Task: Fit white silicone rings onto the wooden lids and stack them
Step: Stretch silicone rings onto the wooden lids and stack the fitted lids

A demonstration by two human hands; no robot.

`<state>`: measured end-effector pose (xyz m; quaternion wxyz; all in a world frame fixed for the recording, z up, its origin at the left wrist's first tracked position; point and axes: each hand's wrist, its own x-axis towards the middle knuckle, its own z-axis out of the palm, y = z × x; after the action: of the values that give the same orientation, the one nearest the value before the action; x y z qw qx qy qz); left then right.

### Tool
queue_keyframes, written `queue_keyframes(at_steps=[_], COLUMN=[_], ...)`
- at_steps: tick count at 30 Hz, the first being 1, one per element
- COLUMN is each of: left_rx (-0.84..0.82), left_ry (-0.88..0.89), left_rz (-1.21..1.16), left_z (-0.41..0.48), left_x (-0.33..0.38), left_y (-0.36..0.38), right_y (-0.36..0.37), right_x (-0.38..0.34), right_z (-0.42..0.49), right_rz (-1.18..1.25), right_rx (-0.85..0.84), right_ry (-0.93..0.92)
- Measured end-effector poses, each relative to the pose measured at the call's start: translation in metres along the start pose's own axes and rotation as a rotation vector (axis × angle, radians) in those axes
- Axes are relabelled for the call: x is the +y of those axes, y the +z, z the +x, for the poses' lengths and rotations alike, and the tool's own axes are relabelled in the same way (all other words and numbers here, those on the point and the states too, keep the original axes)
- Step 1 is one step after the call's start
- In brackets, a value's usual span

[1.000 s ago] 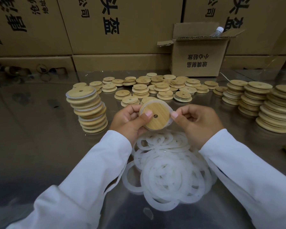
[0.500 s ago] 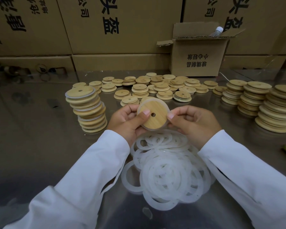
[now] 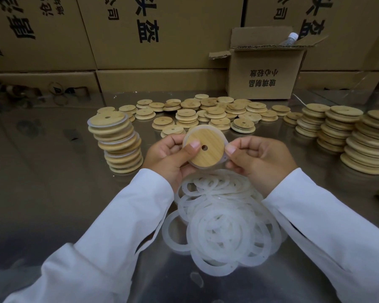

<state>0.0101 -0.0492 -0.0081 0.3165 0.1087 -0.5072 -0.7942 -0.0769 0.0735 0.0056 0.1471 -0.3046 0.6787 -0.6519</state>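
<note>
Since the earlier frames the loose loop of the silicone ring (image 3: pixel 225 159) that stood off the top and right of the wooden lid (image 3: pixel 208 159) has been worked down. It now hugs the rim almost all the way round, with only a short stretch bulging at the right edge. Both hands are closed on the piece at the centre of the frame, raised off the desk (image 3: pixel 53 193) above the pile of rings (image 3: pixel 223 219). The left hand (image 3: pixel 166 156) grips the lid, thumb flat across its face beside the small centre hole and fingers curled behind, seemingly to brace it. The right hand (image 3: pixel 260 160) pinches the ring at the right edge between thumb and forefinger, probably to press that last stretch into place. Holding the lid tilted toward the camera likely lets the person check the seating. To the left stands the finished stack (image 3: pixel 118 145) of ringed lids, near enough for a short reach. Bare lids (image 3: pixel 214 114) lie scattered behind, with taller stacks (image 3: pixel 348 136) at the right of the frame.
</note>
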Motion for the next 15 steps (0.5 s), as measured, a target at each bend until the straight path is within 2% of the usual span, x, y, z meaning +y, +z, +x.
queue_keyframes(at_steps=[5,15], left_rx=[0.009,0.012], left_ry=[0.03,0.039], left_rz=[0.022,0.029], left_z=[0.0002,0.0001], left_x=[-0.0008,-0.0013], left_y=[0.0002,0.001], right_y=[0.0017,0.0004], right_x=[0.0001,-0.005], right_z=[-0.002,-0.0041], right_rz=[-0.013,0.007], right_rx=[0.039,0.007], right_ry=[-0.009,0.01])
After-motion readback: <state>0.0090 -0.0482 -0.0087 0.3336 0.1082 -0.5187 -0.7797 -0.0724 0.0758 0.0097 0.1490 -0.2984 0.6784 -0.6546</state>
